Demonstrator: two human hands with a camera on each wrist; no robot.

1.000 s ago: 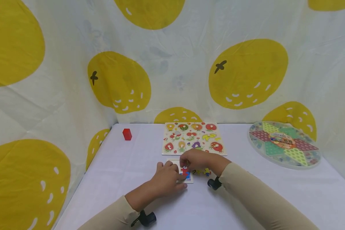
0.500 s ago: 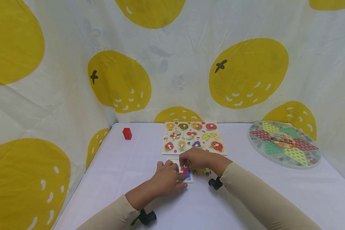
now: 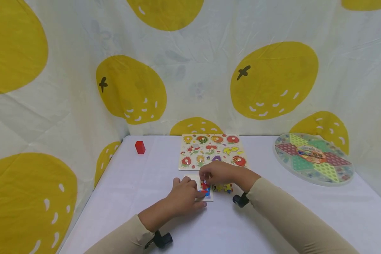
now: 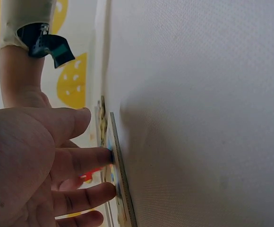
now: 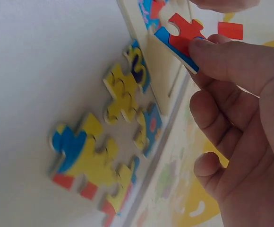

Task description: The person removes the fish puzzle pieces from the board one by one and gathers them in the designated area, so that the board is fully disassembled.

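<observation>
My right hand (image 3: 220,172) pinches a red and blue jigsaw piece (image 5: 186,37) between thumb and fingers. In the right wrist view that piece is tilted, close over a small wooden puzzle tray (image 5: 157,66). Red and blue pieces (image 3: 207,192) lie in the tray's near right part, partly covered by the hands. My left hand (image 3: 183,197) rests at the tray, its fingers extended; in the left wrist view two fingertips (image 4: 109,190) press its surface. Loose yellow, blue and red jigsaw pieces (image 5: 87,161) lie just right of the tray, several joined or touching.
Behind the tray lies a fruit peg puzzle board (image 3: 213,152). A round game board with a coloured star (image 3: 314,158) is at the back right. One red block (image 3: 140,147) stands at the back left. A fruit-print curtain (image 3: 196,81) hangs behind the white table (image 3: 146,183).
My right hand has risen slightly and shifted a little to the right, showing more of the loose yellow pieces beneath it. My left hand stays in place on the tray.
</observation>
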